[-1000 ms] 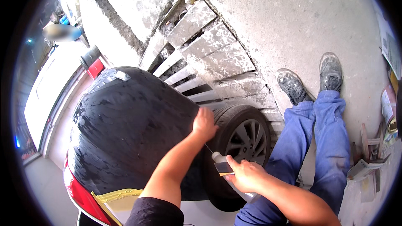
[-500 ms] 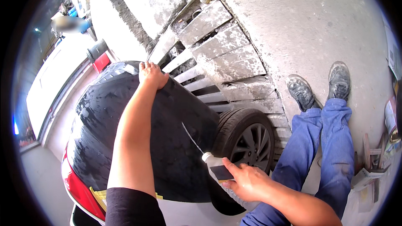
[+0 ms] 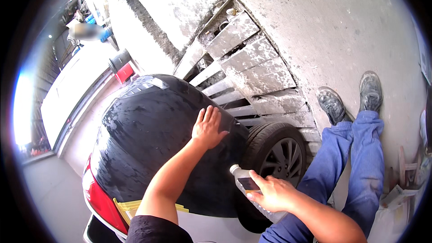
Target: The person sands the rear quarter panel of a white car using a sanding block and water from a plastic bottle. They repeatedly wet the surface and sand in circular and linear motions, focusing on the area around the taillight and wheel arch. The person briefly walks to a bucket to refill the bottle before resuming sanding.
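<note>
My left hand (image 3: 208,128) lies flat on the wet, dark car bumper (image 3: 180,103), its fingers stretched out and thumb apart. Nothing is visible in it, though its palm is hidden. Lower right, my right hand (image 3: 275,193) is closed round a translucent plastic bottle (image 3: 236,172). The bottle is tilted, its pale cap end towards the bumper. A dark flat rectangular piece (image 3: 249,183) with a yellowish edge lies between the fingers and the bottle; its kind I cannot make out. No stream shows at the bottle's tip.
The car's wheel (image 3: 281,157) stands right of the bumper. Yellow masking tape (image 3: 127,207) runs beside the red tail light (image 3: 100,193). Beyond are worn slabs (image 3: 256,63) over a drain with gaps. A person (image 3: 87,31) is far left. My legs (image 3: 364,153) are at right.
My left hand has moved from the bumper's far edge back towards me and right. The thin water stream from the bottle has stopped. The view has shifted slightly; the bottle stays in my right hand.
</note>
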Demonstrator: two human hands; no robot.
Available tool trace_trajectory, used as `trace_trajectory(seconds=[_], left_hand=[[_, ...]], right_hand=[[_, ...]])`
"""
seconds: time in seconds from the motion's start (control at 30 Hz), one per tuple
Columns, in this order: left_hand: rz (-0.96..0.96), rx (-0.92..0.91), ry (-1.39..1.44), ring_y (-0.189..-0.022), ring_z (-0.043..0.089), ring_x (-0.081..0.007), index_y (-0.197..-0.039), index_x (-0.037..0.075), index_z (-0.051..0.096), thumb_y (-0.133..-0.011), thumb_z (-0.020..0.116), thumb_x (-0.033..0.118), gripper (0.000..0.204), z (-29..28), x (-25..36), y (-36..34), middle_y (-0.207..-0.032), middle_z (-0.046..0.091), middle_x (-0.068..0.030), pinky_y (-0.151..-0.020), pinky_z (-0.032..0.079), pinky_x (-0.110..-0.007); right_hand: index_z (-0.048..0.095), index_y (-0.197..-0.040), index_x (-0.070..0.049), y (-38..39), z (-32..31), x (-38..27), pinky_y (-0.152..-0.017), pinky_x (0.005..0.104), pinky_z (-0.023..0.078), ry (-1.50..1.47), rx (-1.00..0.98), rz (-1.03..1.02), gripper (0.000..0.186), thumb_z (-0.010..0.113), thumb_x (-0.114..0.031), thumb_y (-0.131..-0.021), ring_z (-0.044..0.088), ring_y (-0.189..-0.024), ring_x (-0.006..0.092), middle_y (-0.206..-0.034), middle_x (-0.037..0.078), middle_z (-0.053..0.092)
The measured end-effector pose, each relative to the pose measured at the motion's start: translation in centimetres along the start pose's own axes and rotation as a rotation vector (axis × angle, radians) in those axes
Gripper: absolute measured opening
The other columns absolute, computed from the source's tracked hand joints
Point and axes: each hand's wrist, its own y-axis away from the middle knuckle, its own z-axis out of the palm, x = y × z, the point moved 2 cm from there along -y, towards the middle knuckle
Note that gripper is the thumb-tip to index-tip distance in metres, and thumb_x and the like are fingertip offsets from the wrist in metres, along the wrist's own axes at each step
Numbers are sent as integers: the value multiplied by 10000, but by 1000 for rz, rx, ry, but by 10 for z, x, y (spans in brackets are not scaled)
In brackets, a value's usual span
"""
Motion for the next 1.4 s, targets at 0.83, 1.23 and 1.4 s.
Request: trace_trajectory(seconds=[0.83,1.23,1.4], left_hand=[[13,188,-153,-1421,314,-309,-1356,77,544,-902,496,593,689,-10,-11,-5,-1462,468,-90,-1162,177,-576],[-242,-219,-254,-1316,463,-308,-1264,-45,611,-911,417,669,820,-8,-21,-94,-1336,585,-172,-1128,275,-411],[63,-190,-90,-1399,364,-315,-1318,-50,543,-915,447,628,795,43,68,-61,-1384,536,-179,-1167,217,-443]], right_hand=[[272,-1526,-107,-6,12,11,-940,483,480,-115,-30,-77,710,523,-466,-968,605,-1123,421,-1199,272,617],[298,-1525,-87,-4,2,12,-947,447,473,-52,-40,38,696,542,-424,-967,608,-1090,396,-1159,243,622],[291,-1528,-82,-5,4,16,-964,450,467,-39,-77,45,726,518,-479,-964,608,-1101,399,-1185,238,628]])
